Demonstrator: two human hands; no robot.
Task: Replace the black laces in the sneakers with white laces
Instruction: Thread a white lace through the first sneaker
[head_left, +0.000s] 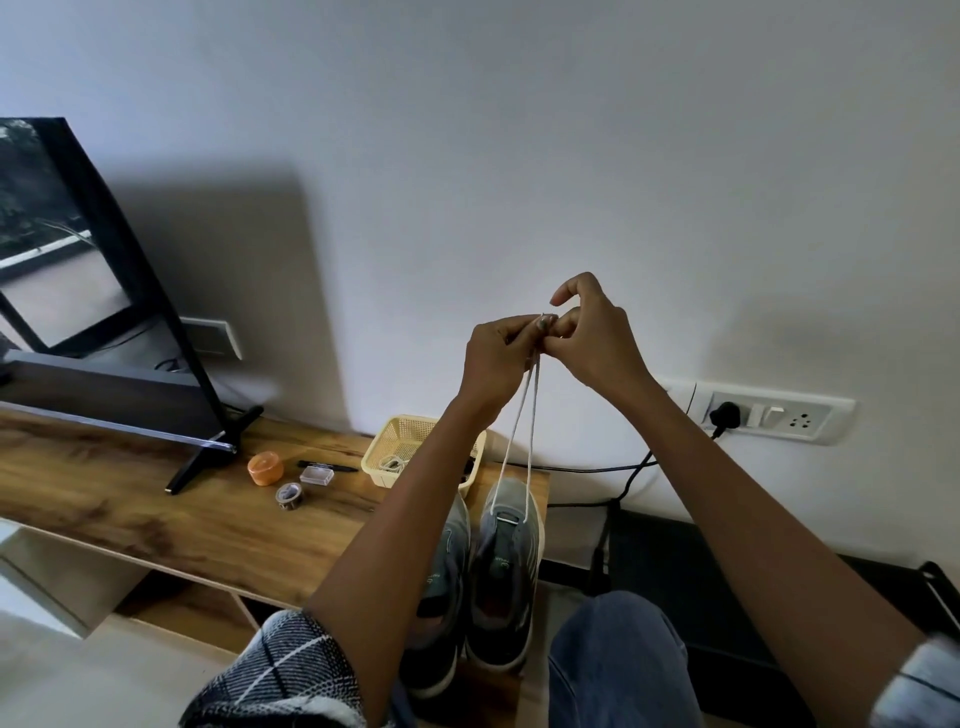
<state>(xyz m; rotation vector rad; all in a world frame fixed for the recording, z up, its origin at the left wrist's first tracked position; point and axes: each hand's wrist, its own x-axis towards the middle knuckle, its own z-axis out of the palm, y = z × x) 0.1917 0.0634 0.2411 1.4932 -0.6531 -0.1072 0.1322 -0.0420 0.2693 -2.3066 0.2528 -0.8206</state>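
Evening the white lace on the right sneaker
We see it through the lowest eyelets only, both ends raised together, left hand and right hand pinching the tips; next we judge crossing upward

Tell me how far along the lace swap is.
Done: the right sneaker shows no black lace, and a white lace crosses its lowest eyelets. In hand: the left hand and right hand hold both lace ends together, raised. Left: threading the upper eyelets; the left sneaker is mostly hidden behind the forearm.
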